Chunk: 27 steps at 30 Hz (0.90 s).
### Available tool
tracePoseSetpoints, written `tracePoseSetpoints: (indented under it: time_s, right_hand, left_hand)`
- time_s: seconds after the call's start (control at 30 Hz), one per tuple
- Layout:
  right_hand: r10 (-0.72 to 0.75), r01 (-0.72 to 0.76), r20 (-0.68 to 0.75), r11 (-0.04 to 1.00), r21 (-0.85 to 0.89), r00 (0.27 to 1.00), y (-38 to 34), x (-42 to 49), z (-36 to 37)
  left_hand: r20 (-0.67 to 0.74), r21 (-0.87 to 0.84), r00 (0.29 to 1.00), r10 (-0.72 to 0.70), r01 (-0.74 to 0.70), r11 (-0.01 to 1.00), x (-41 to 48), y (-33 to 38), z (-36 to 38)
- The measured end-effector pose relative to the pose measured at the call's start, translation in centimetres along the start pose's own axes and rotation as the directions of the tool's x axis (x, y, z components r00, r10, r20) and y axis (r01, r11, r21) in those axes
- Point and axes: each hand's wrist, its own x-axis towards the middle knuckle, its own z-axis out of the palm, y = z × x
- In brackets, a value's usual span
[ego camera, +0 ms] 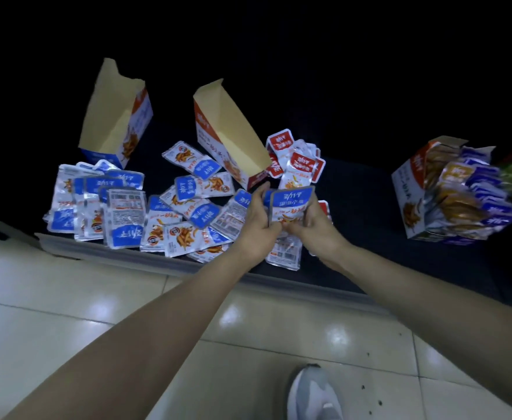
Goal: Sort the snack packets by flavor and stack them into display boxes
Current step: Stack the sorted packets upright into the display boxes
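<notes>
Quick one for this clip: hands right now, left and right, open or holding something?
Left hand: fingers curled round the blue packet stack, holding it.
Right hand: grips the same stack from the other side.

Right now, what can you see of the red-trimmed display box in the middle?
The red-trimmed display box is open-topped cardboard, plain tan inside, white and red print outside. It looks empty. It stands on the dark table, red packets beside its right side, blue packets at its left.
</notes>
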Motion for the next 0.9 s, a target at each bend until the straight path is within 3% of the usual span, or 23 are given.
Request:
tracePoseSetpoints:
  time_s: [0.23,0.47,0.6,0.67,0.77,0.9]
  right_hand:
    - [-0.038,0.039,-0.021,0.999,0.032,0.999,1.5,-1.2,1.1]
    - [0.039,-0.048,0.086,0.994,0.098,0.995,1.3,0.1,1.7]
    - [0.067,-0.078,0.101,0.990,0.115,0.993,0.0,2.3,2.3]
    - [0.069,-0.081,0.117,0.991,0.103,0.991,-1.0,3.7,3.2]
    - [0.076,-0.092,0.143,0.990,0.107,0.987,-2.8,6.1,5.7]
    - [0.071,-0.101,0.209,0.986,0.136,0.975,-5.4,9.4,10.3]
  left_hand:
    - [-0.023,-0.045,0.999,0.033,-0.034,0.998,-0.1,-1.5,1.3]
    - [-0.049,-0.050,0.999,0.006,-0.008,0.999,-0.3,-1.7,-0.1]
    - [-0.165,0.166,0.986,-0.018,0.046,0.985,-0.5,-1.2,-3.1]
    - [-0.223,0.282,0.974,0.037,0.028,0.959,-1.2,-1.2,-5.5]
    - [-0.336,0.522,0.929,0.157,0.045,0.852,-1.9,-1.5,-10.1]
    - [-0.455,0.690,0.878,0.150,0.241,0.683,-2.2,-1.7,-16.8]
